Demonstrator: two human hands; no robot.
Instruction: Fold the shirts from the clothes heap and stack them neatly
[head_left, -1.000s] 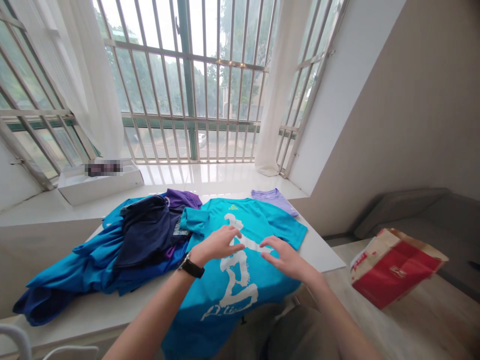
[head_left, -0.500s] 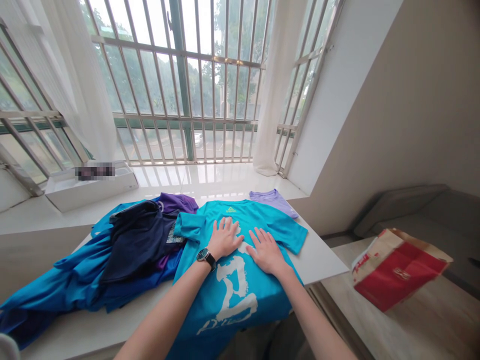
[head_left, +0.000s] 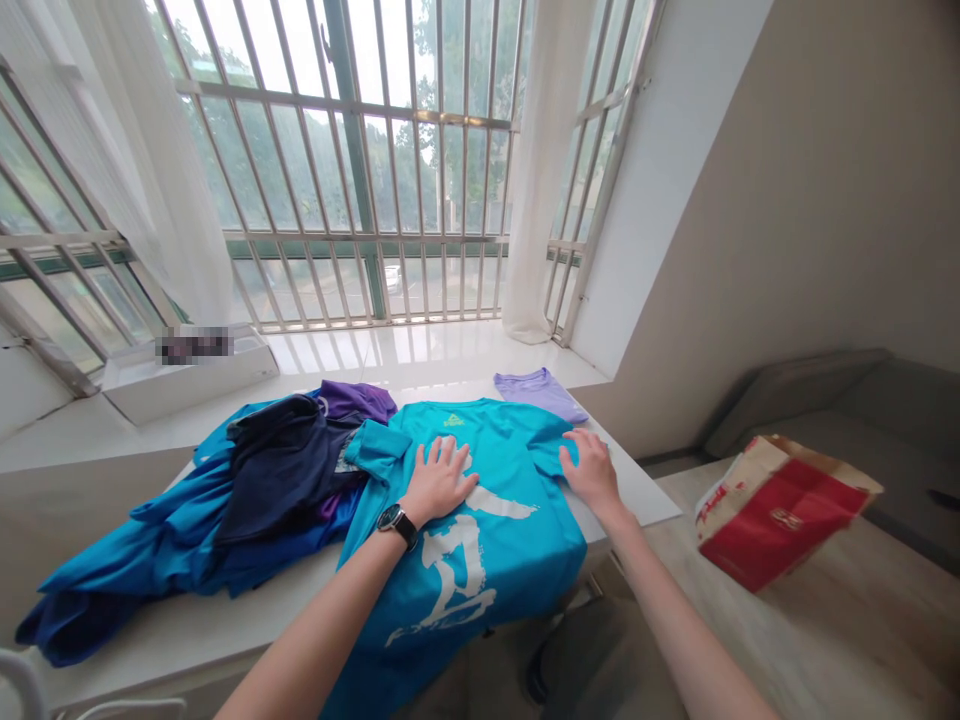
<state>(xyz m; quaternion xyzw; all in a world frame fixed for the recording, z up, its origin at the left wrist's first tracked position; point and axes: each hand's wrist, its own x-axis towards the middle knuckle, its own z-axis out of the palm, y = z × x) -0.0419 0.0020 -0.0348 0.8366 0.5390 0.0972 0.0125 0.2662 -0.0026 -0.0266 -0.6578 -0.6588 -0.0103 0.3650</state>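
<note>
A turquoise T-shirt (head_left: 502, 560) with white brush-style lettering lies spread on the white surface, its lower part hanging over the near edge. My left hand (head_left: 439, 480), with a black watch on the wrist, rests flat on its upper middle, fingers spread. At the shirt's right sleeve, my right hand (head_left: 594, 472) has its fingers curled round the sleeve cloth; the fingertips are partly hidden. The left sleeve (head_left: 379, 447) is bent inward. Behind the collar lies a folded lilac garment (head_left: 541, 393).
Left of the shirt is a heap of clothes (head_left: 274, 470) in navy, blue and purple. A white box (head_left: 195, 385) stands on the windowsill by the barred window. To the right, a red and tan paper bag (head_left: 784, 515) stands on a lower marbled surface, near a grey sofa (head_left: 885, 400).
My right hand has moved from the shirt's chest out to the right sleeve, which is now drawn inward. The left hand stays flat on the shirt. The view has shifted slightly.
</note>
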